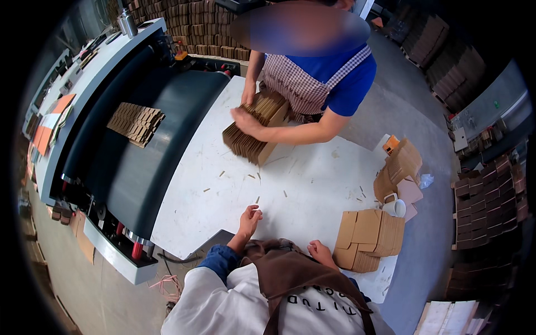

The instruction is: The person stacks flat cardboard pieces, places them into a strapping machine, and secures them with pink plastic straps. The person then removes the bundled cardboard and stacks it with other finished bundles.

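Note:
My left hand (249, 220) is over the near part of the white table (312, 162), fingers loosely bent and apart, with nothing in it. By the table's near edge, my right hand (321, 252) is closed, with nothing visible in it. Just right of it lies a stack of flat brown cardboard blanks (365, 234). Across the table, a person in a blue shirt and checked apron has both hands at a bundle of folded cardboard pieces (251, 131); one hand (245, 121) is blurred by motion.
A machine with a dark conveyor belt (151, 145) stands at the left, carrying a row of cardboard pieces (135, 123). A white mug (394, 206) and more cardboard (399, 167) sit at the table's right. Small cardboard scraps (285, 194) are scattered about. Stacked cardboard (488, 204) stands further right.

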A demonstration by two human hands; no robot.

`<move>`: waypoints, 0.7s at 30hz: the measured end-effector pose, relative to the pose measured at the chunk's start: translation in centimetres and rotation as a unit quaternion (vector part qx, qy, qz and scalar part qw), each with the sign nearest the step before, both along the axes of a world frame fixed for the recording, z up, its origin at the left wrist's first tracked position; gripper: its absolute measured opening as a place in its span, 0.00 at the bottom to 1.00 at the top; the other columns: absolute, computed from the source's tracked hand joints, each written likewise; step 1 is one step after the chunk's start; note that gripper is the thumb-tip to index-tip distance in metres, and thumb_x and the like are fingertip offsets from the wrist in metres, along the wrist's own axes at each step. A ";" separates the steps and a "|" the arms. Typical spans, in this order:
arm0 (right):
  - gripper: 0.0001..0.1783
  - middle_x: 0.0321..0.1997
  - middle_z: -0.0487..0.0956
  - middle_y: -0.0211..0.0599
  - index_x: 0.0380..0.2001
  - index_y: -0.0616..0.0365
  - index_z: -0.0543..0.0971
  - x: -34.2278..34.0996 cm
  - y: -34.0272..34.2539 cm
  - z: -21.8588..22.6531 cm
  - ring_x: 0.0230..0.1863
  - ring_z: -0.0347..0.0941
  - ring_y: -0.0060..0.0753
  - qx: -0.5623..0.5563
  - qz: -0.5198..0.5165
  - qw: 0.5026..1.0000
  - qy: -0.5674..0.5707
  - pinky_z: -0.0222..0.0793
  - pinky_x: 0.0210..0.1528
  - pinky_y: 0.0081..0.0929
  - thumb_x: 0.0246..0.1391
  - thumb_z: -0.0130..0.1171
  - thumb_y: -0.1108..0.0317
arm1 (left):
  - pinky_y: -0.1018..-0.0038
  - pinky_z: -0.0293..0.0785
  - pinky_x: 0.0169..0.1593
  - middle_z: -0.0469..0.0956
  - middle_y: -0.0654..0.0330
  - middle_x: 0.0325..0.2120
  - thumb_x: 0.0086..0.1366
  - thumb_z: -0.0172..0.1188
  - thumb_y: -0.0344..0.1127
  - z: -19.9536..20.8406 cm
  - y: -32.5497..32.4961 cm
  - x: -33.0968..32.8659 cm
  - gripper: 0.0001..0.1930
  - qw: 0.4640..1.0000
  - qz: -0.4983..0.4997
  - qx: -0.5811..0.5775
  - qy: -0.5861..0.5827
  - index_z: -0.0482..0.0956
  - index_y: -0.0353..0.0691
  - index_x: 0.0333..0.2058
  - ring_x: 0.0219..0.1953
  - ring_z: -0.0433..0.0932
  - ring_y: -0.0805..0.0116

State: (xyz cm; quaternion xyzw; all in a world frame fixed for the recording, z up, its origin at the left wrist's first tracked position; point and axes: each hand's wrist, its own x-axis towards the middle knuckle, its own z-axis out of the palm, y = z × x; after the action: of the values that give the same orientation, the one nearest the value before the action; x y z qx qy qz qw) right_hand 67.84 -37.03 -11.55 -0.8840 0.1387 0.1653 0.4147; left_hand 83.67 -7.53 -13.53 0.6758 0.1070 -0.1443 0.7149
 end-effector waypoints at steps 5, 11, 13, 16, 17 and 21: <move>0.21 0.31 0.80 0.41 0.44 0.59 0.73 0.4 -0.1 -0.3 0.33 0.78 0.38 -0.017 0.014 1.000 -0.012 0.71 0.38 0.32 0.56 0.55 0.54 | 0.78 0.74 0.39 0.79 0.58 0.30 0.64 0.55 0.34 -0.2 -0.2 0.3 0.16 1.000 -0.002 -0.002 0.002 0.71 0.33 0.47 0.31 0.78 0.73; 0.21 0.30 0.81 0.40 0.44 0.60 0.73 0.7 -0.5 -0.8 0.31 0.78 0.33 -0.027 0.017 0.999 -0.012 0.72 0.37 0.29 0.57 0.55 0.55 | 0.78 0.74 0.39 0.79 0.58 0.30 0.64 0.56 0.34 -0.1 -0.5 0.8 0.16 1.000 -0.005 -0.002 0.006 0.71 0.33 0.47 0.31 0.78 0.73; 0.21 0.30 0.81 0.39 0.45 0.60 0.73 0.7 -0.6 -0.8 0.31 0.78 0.32 -0.025 0.016 0.999 -0.016 0.72 0.37 0.29 0.57 0.55 0.54 | 0.78 0.74 0.39 0.79 0.58 0.30 0.64 0.55 0.34 -0.3 -0.7 0.9 0.16 1.000 -0.007 0.000 0.002 0.71 0.33 0.47 0.31 0.78 0.73; 0.21 0.30 0.80 0.39 0.45 0.60 0.73 1.1 -0.3 -0.5 0.31 0.78 0.33 -0.014 0.014 1.000 -0.012 0.72 0.37 0.29 0.57 0.55 0.54 | 0.77 0.74 0.39 0.79 0.58 0.30 0.64 0.55 0.35 -1.0 -0.5 1.1 0.16 1.000 -0.009 -0.002 -0.004 0.71 0.33 0.47 0.31 0.78 0.72; 0.22 0.30 0.80 0.38 0.45 0.60 0.73 1.3 -0.3 -0.5 0.32 0.78 0.33 -0.011 0.012 1.000 -0.004 0.72 0.37 0.29 0.57 0.55 0.53 | 0.77 0.74 0.39 0.79 0.58 0.30 0.64 0.55 0.35 -1.1 -0.6 1.3 0.16 1.000 -0.009 -0.008 -0.006 0.71 0.33 0.47 0.31 0.78 0.72; 0.23 0.35 0.81 0.44 0.44 0.56 0.74 1.5 -0.1 0.3 0.38 0.78 0.46 -0.010 0.001 1.000 0.014 0.72 0.41 0.36 0.55 0.53 0.50 | 0.77 0.73 0.40 0.79 0.58 0.31 0.64 0.55 0.35 -1.7 -0.8 1.4 0.16 1.000 -0.010 -0.009 -0.005 0.71 0.33 0.47 0.32 0.79 0.72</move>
State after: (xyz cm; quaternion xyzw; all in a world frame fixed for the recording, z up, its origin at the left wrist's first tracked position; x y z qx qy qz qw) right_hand 69.35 -37.14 -11.28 -0.8858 0.1454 0.1770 0.4035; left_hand 85.08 -8.35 -15.18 0.6714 0.0952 -0.1489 0.7197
